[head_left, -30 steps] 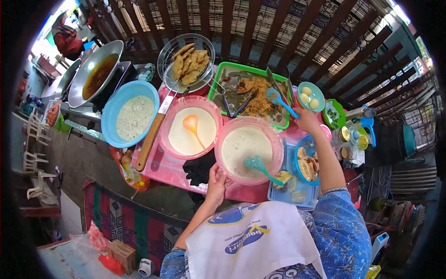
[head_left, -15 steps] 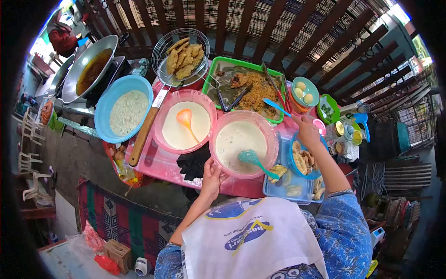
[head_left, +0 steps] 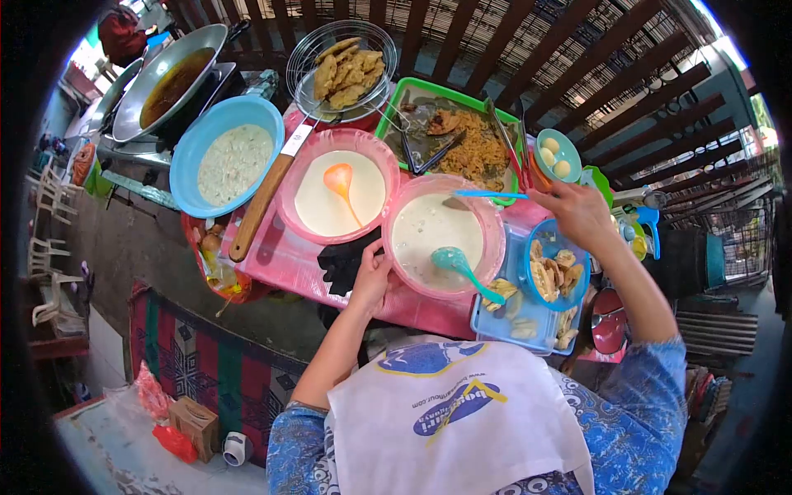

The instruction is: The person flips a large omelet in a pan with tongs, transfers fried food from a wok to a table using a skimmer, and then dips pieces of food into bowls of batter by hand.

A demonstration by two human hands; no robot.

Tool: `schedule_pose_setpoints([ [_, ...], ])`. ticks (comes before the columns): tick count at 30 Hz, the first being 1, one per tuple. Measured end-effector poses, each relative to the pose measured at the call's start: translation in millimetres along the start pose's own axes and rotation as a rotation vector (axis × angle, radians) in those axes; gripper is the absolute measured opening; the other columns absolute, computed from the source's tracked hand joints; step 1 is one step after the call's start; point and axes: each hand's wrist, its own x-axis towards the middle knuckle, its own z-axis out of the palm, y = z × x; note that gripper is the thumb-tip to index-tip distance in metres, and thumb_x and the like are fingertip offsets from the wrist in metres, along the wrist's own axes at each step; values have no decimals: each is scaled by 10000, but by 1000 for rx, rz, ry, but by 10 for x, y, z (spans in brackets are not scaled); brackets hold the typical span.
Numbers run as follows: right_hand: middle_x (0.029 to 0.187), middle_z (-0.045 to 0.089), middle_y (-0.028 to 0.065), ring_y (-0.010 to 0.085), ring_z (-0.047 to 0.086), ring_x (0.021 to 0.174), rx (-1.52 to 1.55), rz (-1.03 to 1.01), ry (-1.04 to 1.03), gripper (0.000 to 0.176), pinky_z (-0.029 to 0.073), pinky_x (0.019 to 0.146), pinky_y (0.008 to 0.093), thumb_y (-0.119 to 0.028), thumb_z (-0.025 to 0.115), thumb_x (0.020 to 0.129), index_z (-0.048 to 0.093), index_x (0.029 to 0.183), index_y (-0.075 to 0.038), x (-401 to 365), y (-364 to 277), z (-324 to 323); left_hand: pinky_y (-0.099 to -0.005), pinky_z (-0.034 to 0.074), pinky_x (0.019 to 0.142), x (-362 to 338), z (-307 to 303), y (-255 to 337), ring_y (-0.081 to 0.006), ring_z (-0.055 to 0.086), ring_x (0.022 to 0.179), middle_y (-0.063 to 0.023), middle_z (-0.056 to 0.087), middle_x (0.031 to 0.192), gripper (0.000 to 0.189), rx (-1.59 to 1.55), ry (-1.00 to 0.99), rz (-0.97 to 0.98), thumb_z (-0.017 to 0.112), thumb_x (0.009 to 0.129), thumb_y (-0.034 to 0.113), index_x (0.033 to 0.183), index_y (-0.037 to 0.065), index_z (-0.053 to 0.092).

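Note:
My left hand (head_left: 373,276) grips the near left rim of a pink basin (head_left: 497,257) of pale batter. A teal ladle (head_left: 452,261) rests in this basin, its handle over the near right rim. In my closed right hand (head_left: 577,213) is a slim blue spoon-like utensil (head_left: 493,195), reaching level over the basin's far right rim; its tip is hard to make out. Below that hand stands a blue bowl (head_left: 587,285) of sliced pieces, on a light-blue tray (head_left: 487,328) with more pale slices.
Left of my basin is another pink basin (head_left: 289,216) with an orange ladle (head_left: 338,180), then a wooden-handled tool (head_left: 262,210) and a blue basin (head_left: 183,177). Behind are fried pieces in a wire strainer (head_left: 346,78), a green tray (head_left: 396,97) with tongs, and a wok (head_left: 202,43) of oil.
My right hand has moved closer and slightly right, swinging the blue utensil level over the basin's rim. My left hand stays on the rim. The whole view has shifted slightly.

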Motion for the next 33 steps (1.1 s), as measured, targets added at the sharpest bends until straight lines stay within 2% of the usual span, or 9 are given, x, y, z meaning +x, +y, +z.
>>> schedule_pose_setpoints([
  [2, 798, 523, 39, 201, 554, 696, -170, -330, 64, 354, 444, 573, 313, -113, 503, 700, 527, 1043, -198, 289, -57, 41, -342, 505, 631, 83, -34, -23, -188, 572, 721, -76, 524, 880, 330, 10, 7, -17, 424, 838, 102, 1141, 69, 297],
  [6, 793, 524, 33, 201, 560, 679, -259, -481, 28, 333, 442, 542, 319, -111, 497, 694, 528, 1019, -179, 779, -92, 136, -306, 504, 552, 96, -23, -35, -165, 566, 685, -70, 527, 854, 252, 72, 35, -21, 413, 838, 94, 1073, 54, 328],
  [11, 841, 563, 59, 218, 584, 629, -311, -191, -417, 338, 452, 485, 343, -106, 501, 683, 548, 996, -226, 342, -34, -19, -250, 484, 514, 25, 10, -34, -102, 535, 677, -30, 515, 841, 195, 55, 52, 28, 425, 834, 99, 1018, 73, 365],
  [16, 772, 562, 63, 210, 588, 613, -343, -247, -276, 196, 468, 488, 327, -131, 484, 708, 574, 878, -169, 329, -296, 6, -244, 477, 506, 102, -46, -93, -102, 512, 708, -23, 490, 847, 177, 53, 60, -13, 431, 836, 106, 1002, 84, 373],
  [19, 918, 538, 44, 202, 591, 652, -351, -325, -92, 290, 457, 480, 317, -110, 506, 684, 565, 950, -210, 727, -274, 166, -251, 482, 502, 128, -60, -70, -105, 494, 705, -33, 470, 857, 163, 72, 38, -51, 433, 843, 116, 990, 83, 373],
  [22, 880, 539, 56, 213, 588, 652, -378, -337, -189, 264, 458, 483, 332, -121, 496, 703, 550, 951, -191, 774, -238, 214, -257, 489, 502, 101, -35, -121, -105, 494, 695, -32, 466, 848, 156, 8, 53, -43, 439, 840, 119, 977, 77, 377],
  [24, 755, 581, 92, 235, 595, 654, -349, -30, -477, 155, 470, 504, 344, -178, 467, 751, 567, 860, -134, 566, -216, 179, -263, 494, 507, 89, -2, -179, -104, 493, 688, -32, 465, 845, 154, -65, 76, -25, 441, 838, 116, 972, 73, 379],
  [28, 786, 586, 118, 251, 596, 696, -293, 22, -668, 226, 480, 572, 376, -163, 459, 756, 558, 957, -131, 48, -316, 24, -273, 522, 566, 42, 55, -382, -134, 528, 739, -51, 470, 881, 154, -94, 140, 53, 415, 849, 110, 985, 49, 376],
  [33, 802, 575, 111, 248, 589, 727, -212, 3, -652, 296, 479, 590, 368, -122, 477, 717, 536, 1006, -155, -199, -521, -129, -265, 505, 608, -129, 201, -510, -122, 467, 796, -56, 433, 903, 201, -131, 197, 146, 459, 820, 81, 997, 46, 368],
])
